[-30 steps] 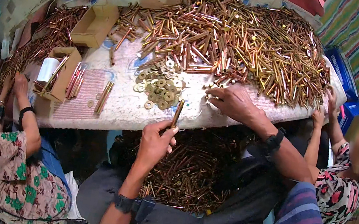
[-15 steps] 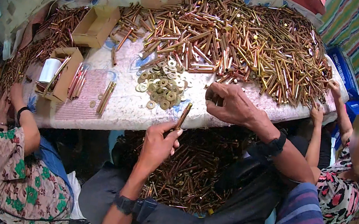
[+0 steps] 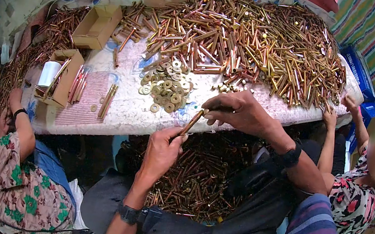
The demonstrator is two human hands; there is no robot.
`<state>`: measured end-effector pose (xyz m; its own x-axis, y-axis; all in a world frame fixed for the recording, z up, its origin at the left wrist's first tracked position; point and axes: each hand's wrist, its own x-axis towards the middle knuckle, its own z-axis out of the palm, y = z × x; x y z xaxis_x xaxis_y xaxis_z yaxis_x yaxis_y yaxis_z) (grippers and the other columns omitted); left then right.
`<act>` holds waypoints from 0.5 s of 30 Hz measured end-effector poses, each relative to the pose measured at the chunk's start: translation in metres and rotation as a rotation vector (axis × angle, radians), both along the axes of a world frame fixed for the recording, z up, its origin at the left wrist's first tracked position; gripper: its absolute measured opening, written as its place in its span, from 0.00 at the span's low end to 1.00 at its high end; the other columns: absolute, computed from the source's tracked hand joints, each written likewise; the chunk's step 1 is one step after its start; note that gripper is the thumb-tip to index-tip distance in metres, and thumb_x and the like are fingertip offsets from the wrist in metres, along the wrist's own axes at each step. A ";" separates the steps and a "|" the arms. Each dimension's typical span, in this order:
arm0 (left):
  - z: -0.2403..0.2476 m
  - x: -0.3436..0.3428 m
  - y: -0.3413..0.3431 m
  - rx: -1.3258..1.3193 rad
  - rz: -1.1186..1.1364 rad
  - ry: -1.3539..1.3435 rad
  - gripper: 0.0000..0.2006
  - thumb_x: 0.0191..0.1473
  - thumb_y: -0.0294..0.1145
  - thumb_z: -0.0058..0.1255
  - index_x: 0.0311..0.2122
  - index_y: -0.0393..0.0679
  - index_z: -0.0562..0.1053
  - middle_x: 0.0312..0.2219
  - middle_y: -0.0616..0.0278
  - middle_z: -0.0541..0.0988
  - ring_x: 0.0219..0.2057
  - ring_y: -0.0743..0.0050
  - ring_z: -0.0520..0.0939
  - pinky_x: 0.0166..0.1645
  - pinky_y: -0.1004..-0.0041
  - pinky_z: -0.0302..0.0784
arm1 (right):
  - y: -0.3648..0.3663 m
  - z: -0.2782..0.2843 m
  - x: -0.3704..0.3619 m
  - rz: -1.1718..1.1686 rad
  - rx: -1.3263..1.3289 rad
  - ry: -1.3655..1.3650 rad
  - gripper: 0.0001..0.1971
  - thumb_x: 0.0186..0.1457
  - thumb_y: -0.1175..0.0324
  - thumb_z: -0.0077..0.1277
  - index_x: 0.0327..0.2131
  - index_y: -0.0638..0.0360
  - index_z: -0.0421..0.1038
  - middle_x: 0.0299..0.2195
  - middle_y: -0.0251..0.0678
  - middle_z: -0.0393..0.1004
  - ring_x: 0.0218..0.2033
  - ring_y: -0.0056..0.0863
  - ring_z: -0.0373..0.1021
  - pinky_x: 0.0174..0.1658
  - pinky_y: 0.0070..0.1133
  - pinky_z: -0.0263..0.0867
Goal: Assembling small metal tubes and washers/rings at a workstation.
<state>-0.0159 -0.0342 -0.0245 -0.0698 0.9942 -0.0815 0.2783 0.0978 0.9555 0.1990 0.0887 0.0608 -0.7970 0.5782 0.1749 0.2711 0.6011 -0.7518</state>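
Note:
My left hand [image 3: 160,153] holds a thin brass tube [image 3: 191,123] upright and tilted, just below the table's front edge. My right hand [image 3: 239,113] pinches the tube's top end with its fingertips; I cannot tell whether a small part is between them. A heap of brass washers [image 3: 168,89] lies on the table just beyond both hands, next to a few small brass pieces [image 3: 227,87]. In my lap sits a pile of finished tubes [image 3: 200,178].
A huge heap of brass and copper tubes [image 3: 249,38] covers the table's far side. Cardboard boxes [image 3: 95,26] [image 3: 64,75] with tubes stand at the left. One person sits at the left [image 3: 16,178], another at the right [image 3: 360,173], both reaching to the table.
My right hand came back from the table to the tube's top end. My left hand raised the tube slightly and tilted it toward the right hand.

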 end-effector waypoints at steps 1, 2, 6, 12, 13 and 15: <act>0.000 0.000 0.000 0.029 -0.006 0.010 0.11 0.58 0.29 0.53 0.44 0.40 0.80 0.17 0.71 0.73 0.15 0.89 0.70 0.19 0.81 0.64 | 0.000 -0.001 0.000 0.032 0.025 0.016 0.11 0.58 0.71 0.56 0.44 0.61 0.75 0.31 0.38 0.79 0.30 0.25 0.78 0.35 0.24 0.74; 0.001 0.000 -0.001 0.057 -0.012 0.020 0.11 0.58 0.29 0.53 0.44 0.40 0.80 0.17 0.71 0.74 0.16 0.88 0.71 0.19 0.81 0.65 | 0.001 -0.002 0.000 0.033 0.024 0.016 0.11 0.58 0.71 0.56 0.44 0.61 0.75 0.31 0.38 0.79 0.30 0.25 0.78 0.35 0.24 0.74; 0.002 -0.001 -0.001 0.096 -0.030 0.068 0.11 0.57 0.28 0.53 0.44 0.39 0.80 0.18 0.71 0.74 0.18 0.87 0.72 0.22 0.79 0.67 | 0.007 -0.008 0.001 0.100 0.183 0.078 0.12 0.53 0.74 0.58 0.42 0.60 0.76 0.33 0.38 0.77 0.32 0.30 0.77 0.36 0.25 0.73; -0.003 -0.007 0.000 0.130 -0.063 0.146 0.11 0.56 0.26 0.53 0.44 0.37 0.79 0.20 0.68 0.75 0.20 0.84 0.74 0.26 0.77 0.71 | 0.004 -0.009 0.000 0.096 0.206 0.056 0.11 0.52 0.73 0.61 0.40 0.58 0.77 0.33 0.36 0.78 0.35 0.32 0.76 0.38 0.28 0.72; -0.002 -0.007 -0.001 0.152 -0.058 0.154 0.11 0.56 0.26 0.52 0.44 0.37 0.79 0.21 0.67 0.75 0.21 0.83 0.74 0.26 0.77 0.71 | 0.004 -0.009 0.000 0.090 0.180 0.032 0.10 0.52 0.73 0.60 0.40 0.59 0.77 0.32 0.37 0.77 0.35 0.33 0.76 0.38 0.28 0.72; 0.003 -0.008 -0.002 0.173 -0.053 0.161 0.11 0.56 0.26 0.52 0.44 0.37 0.79 0.22 0.65 0.76 0.21 0.83 0.74 0.26 0.77 0.71 | 0.002 -0.005 0.000 0.083 0.198 -0.007 0.09 0.54 0.72 0.59 0.39 0.60 0.76 0.31 0.38 0.77 0.34 0.33 0.76 0.37 0.28 0.71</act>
